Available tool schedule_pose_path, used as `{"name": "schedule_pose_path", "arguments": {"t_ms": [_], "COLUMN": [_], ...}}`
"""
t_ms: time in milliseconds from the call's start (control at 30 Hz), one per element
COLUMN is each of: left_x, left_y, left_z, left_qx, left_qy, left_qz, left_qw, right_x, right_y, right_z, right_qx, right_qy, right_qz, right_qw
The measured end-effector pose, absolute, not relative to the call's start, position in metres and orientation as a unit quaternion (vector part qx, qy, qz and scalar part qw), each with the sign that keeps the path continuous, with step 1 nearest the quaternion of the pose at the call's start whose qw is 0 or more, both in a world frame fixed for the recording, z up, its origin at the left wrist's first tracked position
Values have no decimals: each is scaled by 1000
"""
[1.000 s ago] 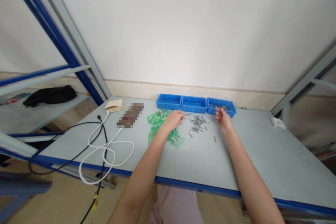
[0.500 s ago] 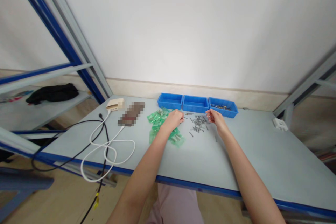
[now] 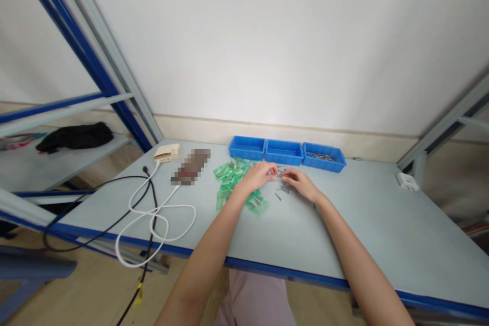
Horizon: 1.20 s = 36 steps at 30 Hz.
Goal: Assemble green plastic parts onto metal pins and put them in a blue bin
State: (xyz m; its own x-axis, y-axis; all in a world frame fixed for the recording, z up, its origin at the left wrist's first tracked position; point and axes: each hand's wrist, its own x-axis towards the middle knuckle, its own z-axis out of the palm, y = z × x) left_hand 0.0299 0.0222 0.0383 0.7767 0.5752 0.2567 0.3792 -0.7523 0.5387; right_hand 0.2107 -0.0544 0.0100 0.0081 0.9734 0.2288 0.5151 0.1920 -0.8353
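Note:
My left hand (image 3: 261, 175) is closed in a pinch at the right edge of several green plastic bags (image 3: 229, 183). What its fingertips hold is too small to make out. Close by on the right, my right hand (image 3: 301, 183) has its fingers curled and drawn together over a loose pile of grey metal screws (image 3: 284, 189). It covers much of the pile, and anything between its fingertips is not clear. Metal pieces show inside some of the green bags. The two hands are nearly touching.
Behind the hands stand a left blue bin (image 3: 247, 148), a middle blue bin (image 3: 283, 153) and a right blue bin (image 3: 324, 158) holding metal pieces. To the left lie a blurred-out object (image 3: 191, 167), a cream box (image 3: 167, 153) and looped cables (image 3: 168, 237). A white adapter (image 3: 407, 181) sits far right.
My right hand has moved left and down from beside the right bin to the screw pile. My left hand has shifted slightly right, toward it.

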Motion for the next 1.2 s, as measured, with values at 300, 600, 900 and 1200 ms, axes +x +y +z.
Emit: {"name": "schedule_pose_path", "arguments": {"t_ms": [300,600,900,1200], "left_x": [30,40,41,43], "left_y": [25,27,27,27], "left_z": [40,29,27,27], "left_qx": [878,838,844,832], "left_qy": [239,243,268,295], "left_qz": [256,293,290,318], "left_qw": [326,391,364,345], "right_x": [206,205,204,204], "right_y": [-57,-54,-56,-55], "right_z": [17,14,18,16], "right_qx": [-570,-536,-540,-556], "right_qy": [-662,-609,-615,-615], "right_qz": [280,329,332,322], "right_qw": [398,484,470,457]}}
